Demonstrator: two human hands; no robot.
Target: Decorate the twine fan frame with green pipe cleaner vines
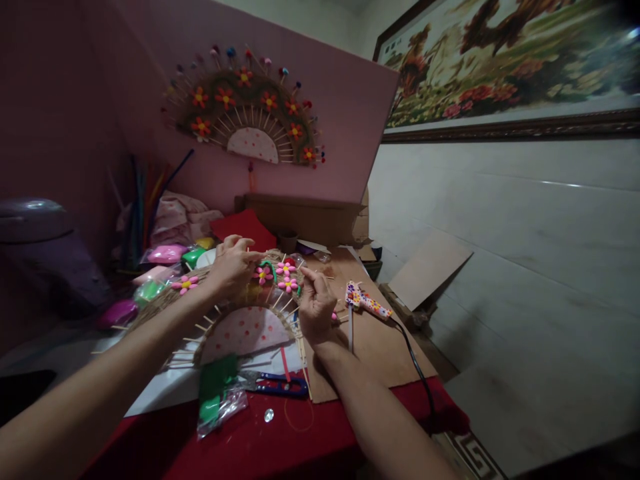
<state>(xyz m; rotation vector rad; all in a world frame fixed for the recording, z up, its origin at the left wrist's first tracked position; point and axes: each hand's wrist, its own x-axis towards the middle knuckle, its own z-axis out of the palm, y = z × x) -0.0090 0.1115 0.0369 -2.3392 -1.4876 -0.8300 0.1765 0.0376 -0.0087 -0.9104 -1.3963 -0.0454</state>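
A fan-shaped craft of twine and thin sticks, with a pale dotted half-circle (pixel 245 333) at its centre, lies on the table. Pink clay flowers (pixel 287 285) with yellow centres and a green curl (pixel 270 267) decorate its upper band. Over the top of the band is my left hand (pixel 234 267), its fingers bent beside the flowers; whether they pinch anything is too small to tell. My right hand (pixel 317 303) is closed at the right of the flowers, thumb and forefinger together near the band, and what they hold cannot be made out.
A flowered glue gun (pixel 367 301) with a black cord lies on brown board (pixel 380 353) at right. Blue-handled snips (pixel 280 385) and a green clay packet (pixel 217 390) are in front. Bagged clay (pixel 167 253) sits at left. A finished fan (pixel 253 117) hangs on a pink panel behind.
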